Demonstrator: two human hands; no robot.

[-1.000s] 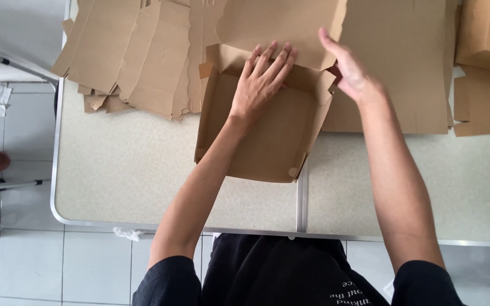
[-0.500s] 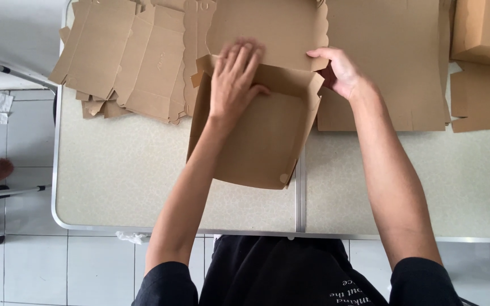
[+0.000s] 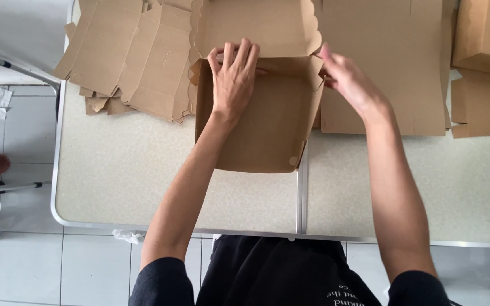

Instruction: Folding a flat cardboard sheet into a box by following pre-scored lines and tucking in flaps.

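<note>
I see a brown cardboard box (image 3: 262, 122), half folded up, lying on the speckled bench (image 3: 143, 175) with its scalloped lid flap (image 3: 253, 25) open toward the far edge. Everything else I place from this box.

My left hand (image 3: 233, 79) lies flat inside the box at its far wall, palm down, fingers (image 3: 238, 56) spread and released, their tips pressing over the fold where the lid meets the tray. It grasps nothing; it only presses.

My right hand (image 3: 344, 76) is at the box's far right corner. Its fingers (image 3: 325, 59) are pinched on the corner flap of the right wall, so this hand grips the box itself.

Left of the box, touching its far left corner, lies a loose stack of flat box blanks (image 3: 126, 54) in the same brown card, fanned out over the bench edge. Right of the box, partly under its right wall, lies a large flat cardboard sheet (image 3: 392, 68). Further right of that sit more folded cardboard pieces (image 3: 486, 62), cut by the picture edge.

Near the box's front right corner a metal seam (image 3: 299, 198) runs across the bench toward me. Below the bench, left of the box, is white tiled floor (image 3: 24, 260).
</note>
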